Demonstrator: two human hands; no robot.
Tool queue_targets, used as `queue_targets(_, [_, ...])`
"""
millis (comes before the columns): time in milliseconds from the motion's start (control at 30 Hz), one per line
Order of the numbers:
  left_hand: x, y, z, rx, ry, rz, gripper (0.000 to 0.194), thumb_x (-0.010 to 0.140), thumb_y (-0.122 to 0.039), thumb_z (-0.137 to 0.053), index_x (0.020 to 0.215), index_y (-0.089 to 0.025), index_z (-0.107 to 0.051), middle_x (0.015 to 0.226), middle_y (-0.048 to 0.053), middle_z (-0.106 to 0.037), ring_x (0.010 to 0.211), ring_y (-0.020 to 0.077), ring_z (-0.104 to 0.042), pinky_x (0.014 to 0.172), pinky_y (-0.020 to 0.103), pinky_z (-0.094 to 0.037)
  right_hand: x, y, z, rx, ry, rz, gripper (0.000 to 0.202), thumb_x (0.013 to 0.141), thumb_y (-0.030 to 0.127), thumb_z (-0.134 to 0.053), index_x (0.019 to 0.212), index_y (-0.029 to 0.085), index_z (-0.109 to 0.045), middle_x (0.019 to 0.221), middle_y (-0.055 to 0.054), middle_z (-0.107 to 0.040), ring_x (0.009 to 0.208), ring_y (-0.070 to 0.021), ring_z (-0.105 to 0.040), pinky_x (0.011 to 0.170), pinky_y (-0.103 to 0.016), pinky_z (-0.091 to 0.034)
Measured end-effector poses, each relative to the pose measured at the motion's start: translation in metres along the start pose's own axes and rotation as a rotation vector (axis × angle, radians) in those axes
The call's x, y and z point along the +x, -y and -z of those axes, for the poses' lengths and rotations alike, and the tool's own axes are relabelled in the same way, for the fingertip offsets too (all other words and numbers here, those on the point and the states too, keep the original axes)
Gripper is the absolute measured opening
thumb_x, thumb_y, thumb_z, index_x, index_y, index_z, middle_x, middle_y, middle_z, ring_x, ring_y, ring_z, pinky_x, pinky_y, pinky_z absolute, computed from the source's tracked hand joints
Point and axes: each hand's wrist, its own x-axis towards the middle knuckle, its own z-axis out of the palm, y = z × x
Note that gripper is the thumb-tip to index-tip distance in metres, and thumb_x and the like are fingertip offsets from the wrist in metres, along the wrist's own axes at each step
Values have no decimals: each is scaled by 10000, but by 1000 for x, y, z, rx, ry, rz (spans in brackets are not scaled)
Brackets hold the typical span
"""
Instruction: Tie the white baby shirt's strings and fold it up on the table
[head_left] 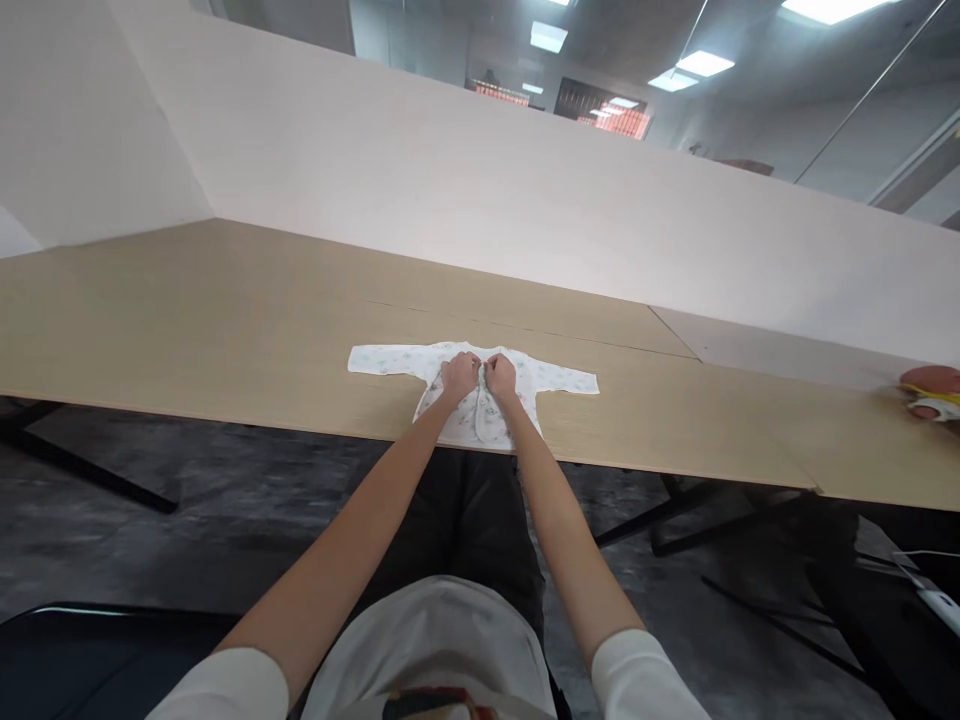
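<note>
Shirt (491, 424) spread on table (225, 330), sleeves (388, 359) toward 9 and 3 o'clock. Left hand (461, 375), right hand (500, 377) just apart near shirt's 12 o'clock, fingertips seemingly pinching front edges (482, 400). Likely edge-aligning step; next move calls for light, even grip.

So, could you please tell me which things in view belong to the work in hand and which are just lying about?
In use:
small patterned top, front pinched by left hand and right hand
table beneath

Lying about:
reddish-and-yellow object, far right
white device, lower right
</note>
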Motion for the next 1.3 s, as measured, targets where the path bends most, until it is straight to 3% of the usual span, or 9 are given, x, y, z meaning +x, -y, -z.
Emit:
queue_targets(500, [-3,-2,8,-134,-20,-85,220,927,-272,-470,970,-211,-676,982,53,-727,983,221,-629,931,365,-395,-6,1,9,330,-59,-26,215,746,187,-498,810,186,-703,799,-38,-715,785,-183,-652,826,-304,-498])
queue_targets(733, [-2,0,8,-158,-25,-78,224,929,-271,-468,1002,-207,-670,959,46,-733,919,202,-651,880,329,-432,-9,1,10,357,-57,-38,374,713,228,-462,999,183,-698,622,27,-644,658,-168,-613,727,-282,-506])
queue_targets(1067, [-3,4,3,-225,-35,-115,237,855,-241,-556,990,-223,-751,1030,40,-751,981,209,-669,927,306,-467,-5,-4,6,367,-59,-31,244,748,303,-545,918,198,-684,701,-11,-687,717,-186,-643,704,-289,-513])
queue_targets(1300, [-1,9,15,-273,124,-88,254,821,-263,-567,938,-204,-785,1003,33,-761,982,213,-681,922,281,-488,0,-12,9,343,-110,-88,287,663,188,-470,854,182,-683,718,-10,-694,697,-175,-636,729,-280,-504])
